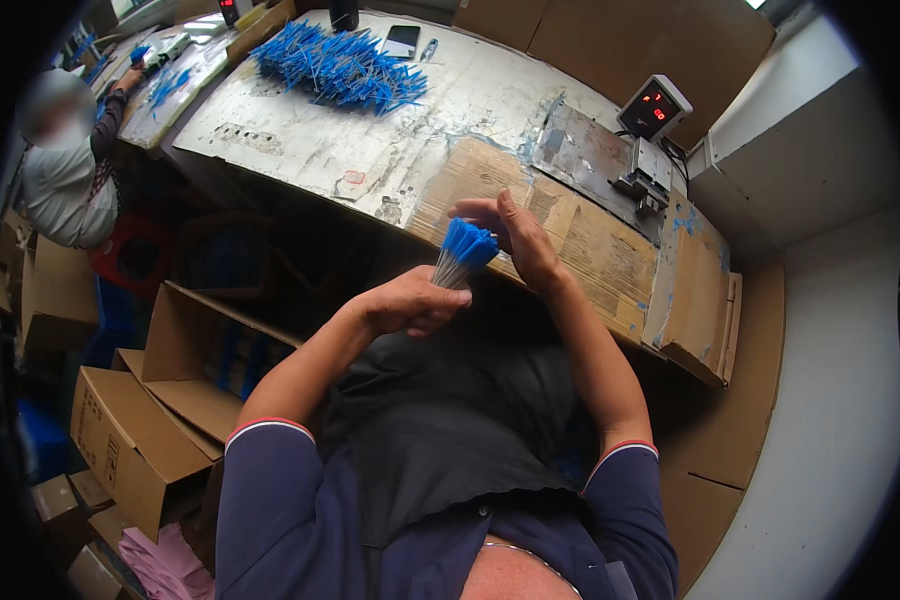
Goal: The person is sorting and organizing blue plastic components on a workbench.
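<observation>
Leftmost from where I stand, an open cardboard box [135,440] sits to the left of the left grip [436,298] and below it; anything that slips sideways could end up in there or on the floor. Beyond the left grip, toward the counter's [300,160] far side, lies a loose pile of blue-tipped sticks [340,68], so tangled that a careless reach might drag some off. The left grip itself is closed around the pale stems of a bundle [467,246], blue ends fanned upward, near the counter's front edge. Slacken those fingers and the middle stems could slide out; squeeze unevenly and the bundle might skew. Just past the blue ends, the right grip [482,212] is released, its fingers curved and thumb raised; I can't tell whether it touches the tips. A hard pat from it could knock a few out of line. To its right, cardboard [595,235] covers the counter, and its ridged surface might snag any stick that drops there.
</observation>
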Demonstrator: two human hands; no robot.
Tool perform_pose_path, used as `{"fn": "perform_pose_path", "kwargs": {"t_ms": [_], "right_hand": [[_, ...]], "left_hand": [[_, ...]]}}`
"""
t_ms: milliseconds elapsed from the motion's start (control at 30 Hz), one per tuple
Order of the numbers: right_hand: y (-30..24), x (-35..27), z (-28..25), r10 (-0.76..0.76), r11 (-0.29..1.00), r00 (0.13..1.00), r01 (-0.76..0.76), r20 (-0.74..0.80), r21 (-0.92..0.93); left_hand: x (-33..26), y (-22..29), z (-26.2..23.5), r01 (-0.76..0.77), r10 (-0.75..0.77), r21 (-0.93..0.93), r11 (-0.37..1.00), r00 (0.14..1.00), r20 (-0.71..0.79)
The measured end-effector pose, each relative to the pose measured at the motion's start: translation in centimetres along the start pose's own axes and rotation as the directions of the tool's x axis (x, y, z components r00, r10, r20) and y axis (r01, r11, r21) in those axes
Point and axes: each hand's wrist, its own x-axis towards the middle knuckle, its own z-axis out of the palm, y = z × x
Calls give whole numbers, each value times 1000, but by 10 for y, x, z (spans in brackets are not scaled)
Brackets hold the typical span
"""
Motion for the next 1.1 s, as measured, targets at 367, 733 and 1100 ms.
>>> {"fn": "perform_pose_path", "kwargs": {"t_ms": [367,733,1100], "right_hand": [[3,-3,34,-169,885,971,225,168,-408],[-35,-20,97,-135,243,793,608,594,-756],[36,-9,140,22,-3,718,696,696,-718]], "left_hand": [[-10,-18,3,19,-17,17,1000,996,-84],[-40,-71,-20,57,141,679,732,962,-233],[-104,-81,-24,141,-37,321,937,950,-309]]}}
